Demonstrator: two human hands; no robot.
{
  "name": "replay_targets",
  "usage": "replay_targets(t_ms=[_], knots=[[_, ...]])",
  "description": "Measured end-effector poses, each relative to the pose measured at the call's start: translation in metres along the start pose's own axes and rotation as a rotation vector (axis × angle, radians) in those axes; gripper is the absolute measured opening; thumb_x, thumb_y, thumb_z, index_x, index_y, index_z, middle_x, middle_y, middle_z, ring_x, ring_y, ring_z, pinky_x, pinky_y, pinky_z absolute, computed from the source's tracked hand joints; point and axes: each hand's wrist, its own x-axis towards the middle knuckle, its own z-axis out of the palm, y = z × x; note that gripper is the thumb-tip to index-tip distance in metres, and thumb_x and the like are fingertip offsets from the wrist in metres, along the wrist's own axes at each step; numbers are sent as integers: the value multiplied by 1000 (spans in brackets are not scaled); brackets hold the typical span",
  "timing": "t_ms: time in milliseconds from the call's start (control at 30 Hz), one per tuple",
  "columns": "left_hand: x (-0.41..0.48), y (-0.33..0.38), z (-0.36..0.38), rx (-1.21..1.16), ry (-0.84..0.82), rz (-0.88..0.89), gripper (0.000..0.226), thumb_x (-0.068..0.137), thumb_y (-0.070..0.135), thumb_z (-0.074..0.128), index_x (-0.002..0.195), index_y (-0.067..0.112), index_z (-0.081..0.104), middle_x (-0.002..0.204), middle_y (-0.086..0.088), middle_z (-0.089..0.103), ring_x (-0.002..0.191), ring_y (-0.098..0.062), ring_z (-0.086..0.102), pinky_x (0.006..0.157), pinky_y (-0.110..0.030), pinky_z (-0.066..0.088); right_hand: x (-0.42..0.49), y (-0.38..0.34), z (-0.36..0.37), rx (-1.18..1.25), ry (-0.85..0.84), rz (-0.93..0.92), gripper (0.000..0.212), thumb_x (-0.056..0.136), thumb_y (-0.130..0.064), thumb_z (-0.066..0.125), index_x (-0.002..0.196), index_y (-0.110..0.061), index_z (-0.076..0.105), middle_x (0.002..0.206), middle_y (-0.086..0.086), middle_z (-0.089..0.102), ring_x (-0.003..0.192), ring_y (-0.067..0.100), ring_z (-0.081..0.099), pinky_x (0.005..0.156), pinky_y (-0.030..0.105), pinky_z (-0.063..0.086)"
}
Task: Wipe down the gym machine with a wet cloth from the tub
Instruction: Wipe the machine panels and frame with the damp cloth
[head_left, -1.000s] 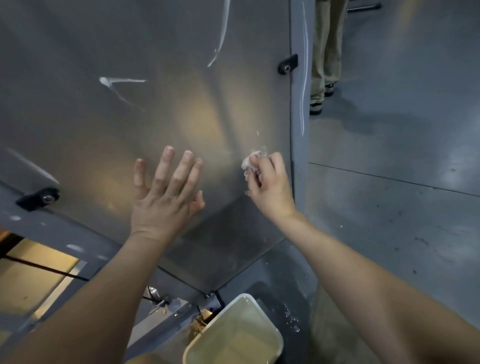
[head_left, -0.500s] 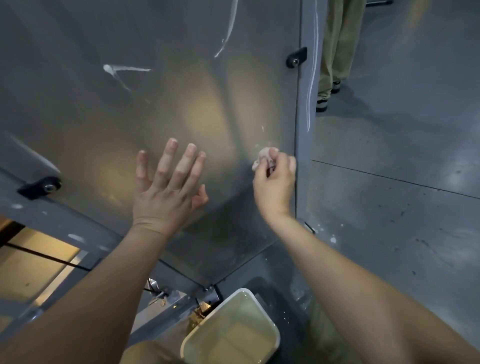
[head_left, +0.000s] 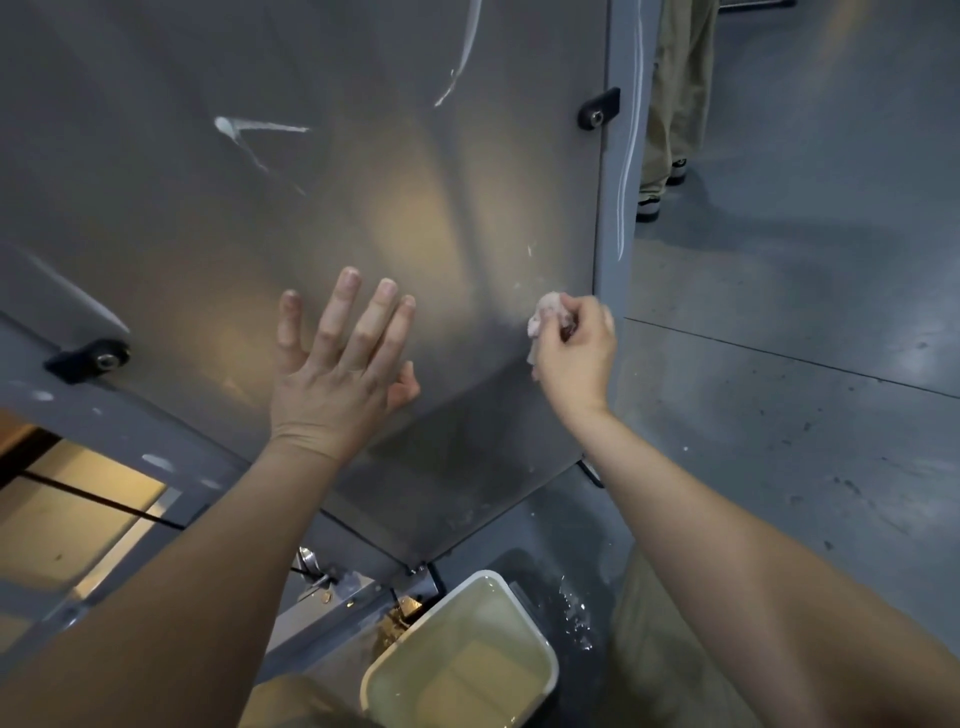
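Observation:
The gym machine's grey metal panel (head_left: 260, 218) fills the upper left, with white smears on it. My left hand (head_left: 337, 374) lies flat on the panel, fingers straight and spread. My right hand (head_left: 576, 353) grips a small bunched pale pink cloth (head_left: 545, 312) and presses it on the panel near its right edge, beside the grey upright post (head_left: 615, 156). The white tub (head_left: 540, 654) with yellowish water stands on the floor below, between my arms.
Another person's legs in khaki trousers (head_left: 675, 104) stand on the grey floor beyond the post. Black bolted brackets (head_left: 597, 109) sit on the panel's edges. Water drops (head_left: 576, 613) lie on the floor by the tub. The machine's metal base (head_left: 332, 587) shows under the panel.
My right hand has carried the cloth to the right along the panel, up to the post. My left hand has stayed flat on the panel.

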Motion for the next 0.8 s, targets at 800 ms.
replay_targets(t_ms=[800], knots=[[1, 0, 1, -6, 9, 5, 58, 85, 37, 60, 140, 17, 62, 146, -4, 58, 145, -31, 38, 121, -61, 13, -22, -37, -11, 270, -101, 87, 30, 84, -6, 70, 91, -28, 50, 102, 1, 62, 92, 13, 65, 83, 27, 51]])
